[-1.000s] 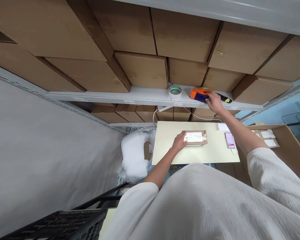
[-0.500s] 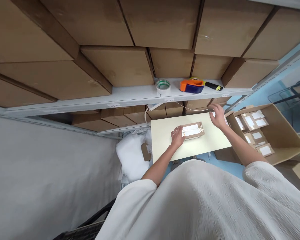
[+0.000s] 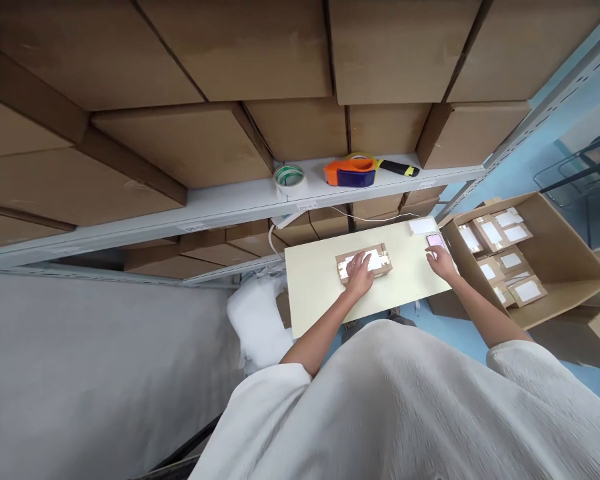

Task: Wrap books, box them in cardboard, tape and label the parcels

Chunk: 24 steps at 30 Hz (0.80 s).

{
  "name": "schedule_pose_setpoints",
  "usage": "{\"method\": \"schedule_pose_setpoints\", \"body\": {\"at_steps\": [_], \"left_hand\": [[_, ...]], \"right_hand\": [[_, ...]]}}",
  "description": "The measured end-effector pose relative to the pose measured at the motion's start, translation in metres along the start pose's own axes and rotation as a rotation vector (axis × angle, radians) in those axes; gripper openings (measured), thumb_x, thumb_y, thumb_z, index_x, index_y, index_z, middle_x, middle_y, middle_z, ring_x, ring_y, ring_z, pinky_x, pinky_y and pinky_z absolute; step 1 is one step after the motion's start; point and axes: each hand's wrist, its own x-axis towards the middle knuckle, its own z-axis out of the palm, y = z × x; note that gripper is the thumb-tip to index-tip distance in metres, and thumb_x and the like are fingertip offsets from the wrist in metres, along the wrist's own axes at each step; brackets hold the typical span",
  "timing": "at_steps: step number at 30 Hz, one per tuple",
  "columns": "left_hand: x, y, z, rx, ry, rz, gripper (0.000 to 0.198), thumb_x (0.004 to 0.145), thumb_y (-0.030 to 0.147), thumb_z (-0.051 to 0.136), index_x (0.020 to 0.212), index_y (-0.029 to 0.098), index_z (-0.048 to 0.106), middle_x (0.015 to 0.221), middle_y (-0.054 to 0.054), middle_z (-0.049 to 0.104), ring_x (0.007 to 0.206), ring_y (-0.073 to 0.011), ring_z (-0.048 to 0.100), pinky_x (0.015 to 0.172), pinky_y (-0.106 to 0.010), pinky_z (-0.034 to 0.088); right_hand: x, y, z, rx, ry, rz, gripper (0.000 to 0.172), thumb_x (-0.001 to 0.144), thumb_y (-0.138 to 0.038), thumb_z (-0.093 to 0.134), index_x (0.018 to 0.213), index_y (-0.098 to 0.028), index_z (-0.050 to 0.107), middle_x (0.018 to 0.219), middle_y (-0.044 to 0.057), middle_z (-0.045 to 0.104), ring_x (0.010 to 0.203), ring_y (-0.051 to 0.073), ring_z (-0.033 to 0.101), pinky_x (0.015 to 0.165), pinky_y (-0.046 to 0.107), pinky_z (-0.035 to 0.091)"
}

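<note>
I'm pressing my left hand [image 3: 359,273], fingers spread flat, squarely on the taped box [image 3: 383,257] mid-frame so it's not sliding, right hand [image 3: 441,261] open-fingered beside the phone [image 3: 434,239].

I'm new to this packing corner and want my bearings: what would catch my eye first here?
First the small taped parcel in the middle of the pale table, with the left hand lying on it. On the shelf above, the bright orange tape dispenser beside a tape roll stands out against the brown cartons. At right an open carton holds labelled parcels, and the right hand lies near a phone.
</note>
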Motion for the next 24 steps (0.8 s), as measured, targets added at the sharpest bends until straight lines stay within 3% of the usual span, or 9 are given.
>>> {"method": "schedule_pose_setpoints", "body": {"at_steps": [7, 12, 18, 24], "left_hand": [[0.033, 0.061, 0.036, -0.083, 0.059, 0.064, 0.053, 0.104, 0.022, 0.049, 0.156, 0.026, 0.055, 0.170, -0.012, 0.048, 0.162, -0.0309, 0.039, 0.132, -0.057, 0.034], [0.059, 0.093, 0.070, -0.137, 0.035, 0.068, 0.049, 0.106, 0.024, 0.050, 0.155, 0.027, 0.057, 0.164, -0.010, 0.055, 0.157, -0.0296, 0.047, 0.129, -0.053, 0.041], [0.079, 0.113, 0.109, -0.203, 0.011, 0.002, 0.045, 0.106, 0.022, 0.050, 0.149, 0.026, 0.062, 0.156, -0.009, 0.063, 0.150, -0.0271, 0.054, 0.130, -0.050, 0.044], [0.090, 0.122, 0.128, -0.229, -0.025, -0.052, 0.042, 0.105, 0.022, 0.052, 0.145, 0.024, 0.065, 0.154, -0.010, 0.065, 0.149, -0.0277, 0.057, 0.130, -0.050, 0.044]], "right_hand": [[0.063, 0.033, -0.023, 0.044, -0.070, 0.019, 0.041, 0.095, -0.024, 0.051, 0.127, -0.019, 0.075, 0.137, 0.015, 0.073, 0.120, 0.031, 0.068, 0.110, 0.044, 0.053], [0.100, 0.063, -0.019, 0.013, -0.172, 0.083, 0.039, 0.096, -0.021, 0.052, 0.127, -0.016, 0.076, 0.138, 0.017, 0.073, 0.122, 0.029, 0.070, 0.105, 0.037, 0.054], [0.141, 0.096, -0.007, -0.002, -0.180, 0.160, 0.034, 0.099, -0.027, 0.055, 0.120, -0.014, 0.077, 0.129, 0.022, 0.075, 0.115, 0.033, 0.072, 0.097, 0.038, 0.056], [0.189, 0.109, -0.001, -0.037, -0.183, 0.232, 0.032, 0.104, -0.031, 0.059, 0.119, -0.010, 0.077, 0.121, 0.028, 0.075, 0.113, 0.037, 0.072, 0.100, 0.046, 0.057]]}}
